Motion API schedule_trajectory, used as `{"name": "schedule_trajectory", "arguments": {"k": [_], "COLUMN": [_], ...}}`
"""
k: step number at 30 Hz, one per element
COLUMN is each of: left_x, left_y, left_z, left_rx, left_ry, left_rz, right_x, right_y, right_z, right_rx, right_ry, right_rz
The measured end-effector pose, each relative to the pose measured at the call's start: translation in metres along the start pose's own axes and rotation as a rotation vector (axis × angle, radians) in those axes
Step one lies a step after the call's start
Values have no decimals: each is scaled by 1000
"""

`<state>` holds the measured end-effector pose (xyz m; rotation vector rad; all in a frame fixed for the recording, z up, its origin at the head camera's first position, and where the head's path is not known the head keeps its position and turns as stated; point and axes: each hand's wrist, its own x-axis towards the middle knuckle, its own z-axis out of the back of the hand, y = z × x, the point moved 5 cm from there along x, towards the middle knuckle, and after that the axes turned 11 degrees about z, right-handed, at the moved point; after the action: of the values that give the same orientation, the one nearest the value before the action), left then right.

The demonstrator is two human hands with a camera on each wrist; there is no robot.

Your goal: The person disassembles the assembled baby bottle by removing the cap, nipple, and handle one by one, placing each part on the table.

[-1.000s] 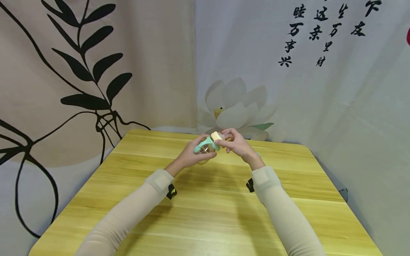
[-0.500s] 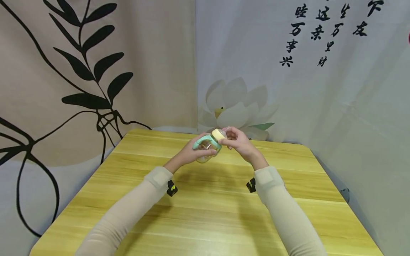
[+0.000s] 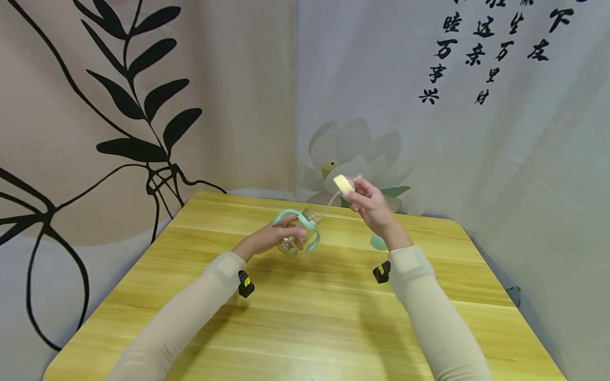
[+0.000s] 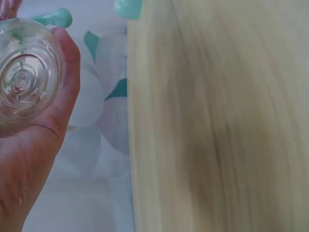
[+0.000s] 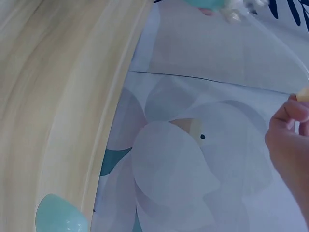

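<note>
In the head view my left hand [image 3: 269, 238] grips a clear baby bottle [image 3: 288, 245] with a mint-green double handle [image 3: 308, 224] around its neck. The bottle tilts, its open mouth toward the right. My right hand [image 3: 377, 210] pinches the cream collar [image 3: 343, 183] with its clear teat, up and to the right of the bottle. A thin straw [image 3: 330, 205] runs from the collar down to the bottle's mouth. From the left wrist, the round bottle base [image 4: 21, 82] shows against the palm. The right wrist view catches only part of the right hand [image 5: 289, 130].
A mint-green cap [image 3: 378, 242] rests on the wooden table [image 3: 305, 317], just left of the right wrist. Behind the table's far edge hangs a printed cloth [image 3: 238, 106] with leaves, a lotus and writing.
The collar has come off the bottle and moved up and right in my right hand, drawing the straw out. My left hand has moved down and left with the bottle.
</note>
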<state>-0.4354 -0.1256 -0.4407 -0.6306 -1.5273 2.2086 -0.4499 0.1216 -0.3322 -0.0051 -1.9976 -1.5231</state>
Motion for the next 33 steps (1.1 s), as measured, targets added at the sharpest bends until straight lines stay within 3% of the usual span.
{"name": "schedule_trajectory", "arguments": {"k": [8,16,22,29,33], "left_x": [-4,-8,-10,-7,-7], "left_y": [9,12,14,19,19], "left_z": [3,5,5,4,5], "left_rx": [31,39,42,43,37], "left_ry": [-8,-27,-41,-46,-51], "left_rz": [6,20,27,42,50], "right_x": [4,-2,-15,-38,-42], "right_y": [11,-4,-28,-62,-77], "right_z": [10,32,48,68,76], "right_rx": [17,-58,-159,-354,-373], "right_ry": [-113,-190,-167,-92,-100], "right_rz": [-4,-69,-146,-332,-376]}}
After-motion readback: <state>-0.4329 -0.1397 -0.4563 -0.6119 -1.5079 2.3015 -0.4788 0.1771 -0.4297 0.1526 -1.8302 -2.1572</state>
